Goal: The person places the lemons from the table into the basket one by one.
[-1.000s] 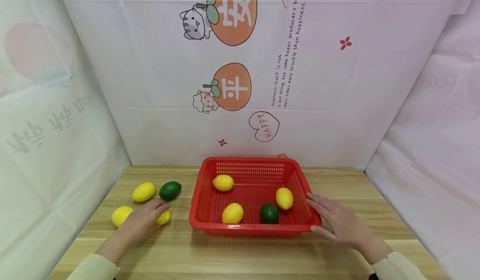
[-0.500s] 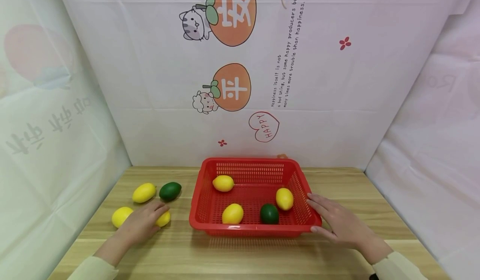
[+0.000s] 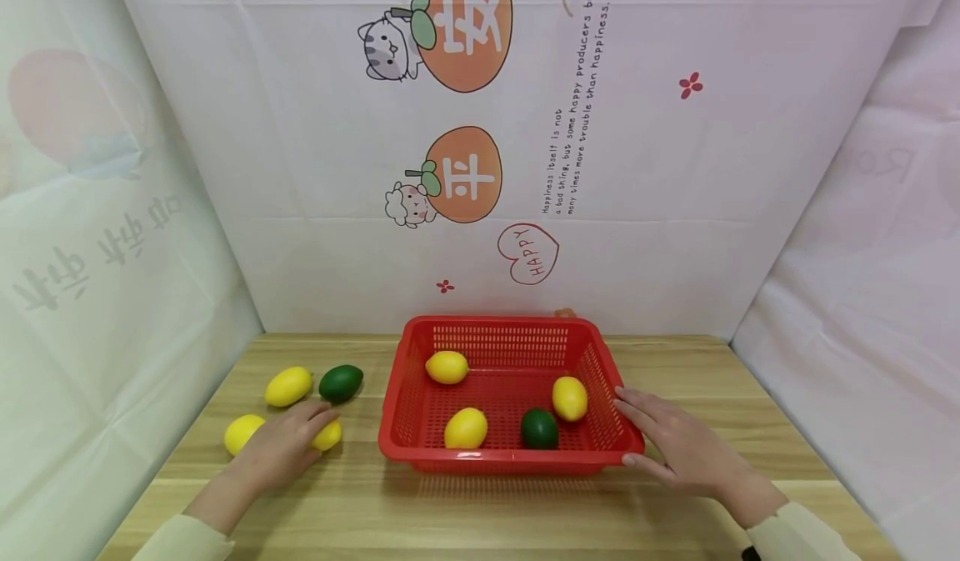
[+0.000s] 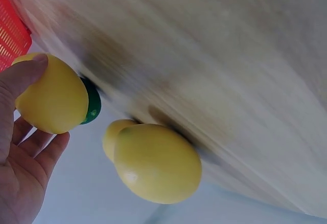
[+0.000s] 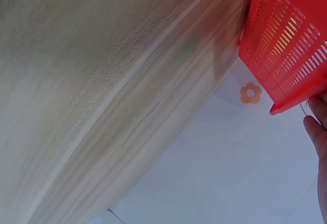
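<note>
My left hand (image 3: 279,448) grips a yellow lemon (image 3: 327,435) at the left of the table, its thumb on one side and fingertips on the other in the left wrist view. Part of this lemon is hidden under the hand in the head view. Beside the wrist lies another lemon (image 3: 243,434), with a third lemon (image 3: 288,387) farther back next to a dark green lemon-shaped fruit (image 3: 341,383). On the right, my right hand (image 3: 686,453) touches the rim of a red plastic basket (image 3: 517,456) with extended fingers. The basket's slotted side also shows in the right wrist view.
Inside the basket are a lemon (image 3: 447,368) at back left, a lemon (image 3: 466,428) at front left, a lemon (image 3: 569,398) at right and a dark green fruit (image 3: 539,428). White printed sheeting (image 3: 637,269) encloses the wooden table (image 3: 480,528) at the back and sides.
</note>
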{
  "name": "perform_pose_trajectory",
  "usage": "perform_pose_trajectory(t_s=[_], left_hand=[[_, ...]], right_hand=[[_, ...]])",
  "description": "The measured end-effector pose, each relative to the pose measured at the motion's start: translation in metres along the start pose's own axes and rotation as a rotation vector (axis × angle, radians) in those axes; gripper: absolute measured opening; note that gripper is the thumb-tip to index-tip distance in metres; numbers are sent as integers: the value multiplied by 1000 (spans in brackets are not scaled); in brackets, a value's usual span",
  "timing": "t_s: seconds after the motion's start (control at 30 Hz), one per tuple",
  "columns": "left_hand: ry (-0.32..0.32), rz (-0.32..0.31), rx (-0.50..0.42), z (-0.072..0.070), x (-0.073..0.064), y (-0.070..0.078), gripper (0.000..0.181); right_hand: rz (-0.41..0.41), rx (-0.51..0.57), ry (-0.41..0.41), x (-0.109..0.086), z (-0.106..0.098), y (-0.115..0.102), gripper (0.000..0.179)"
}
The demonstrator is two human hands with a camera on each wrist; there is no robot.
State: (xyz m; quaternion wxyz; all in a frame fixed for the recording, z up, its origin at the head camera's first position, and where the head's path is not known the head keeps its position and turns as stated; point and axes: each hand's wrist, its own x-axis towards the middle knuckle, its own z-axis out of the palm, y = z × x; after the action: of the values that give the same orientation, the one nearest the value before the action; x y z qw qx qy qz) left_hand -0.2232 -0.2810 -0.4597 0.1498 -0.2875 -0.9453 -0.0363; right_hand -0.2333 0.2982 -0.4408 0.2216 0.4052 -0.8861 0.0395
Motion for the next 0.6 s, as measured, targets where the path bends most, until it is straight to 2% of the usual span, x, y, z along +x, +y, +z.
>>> perform_pose_trajectory(t_s=[0.2, 0.47, 0.6], left_hand=[[31, 20, -1, -5, 4, 4, 59], [94, 86, 8, -9, 11, 6, 63], [106, 111, 15, -13, 16, 8, 65]], right_hand=[[-10, -8, 4, 1, 0, 0, 66], [-11, -15, -1, 1, -1, 0, 67], [-12, -17, -7, 1, -1, 1, 66]])
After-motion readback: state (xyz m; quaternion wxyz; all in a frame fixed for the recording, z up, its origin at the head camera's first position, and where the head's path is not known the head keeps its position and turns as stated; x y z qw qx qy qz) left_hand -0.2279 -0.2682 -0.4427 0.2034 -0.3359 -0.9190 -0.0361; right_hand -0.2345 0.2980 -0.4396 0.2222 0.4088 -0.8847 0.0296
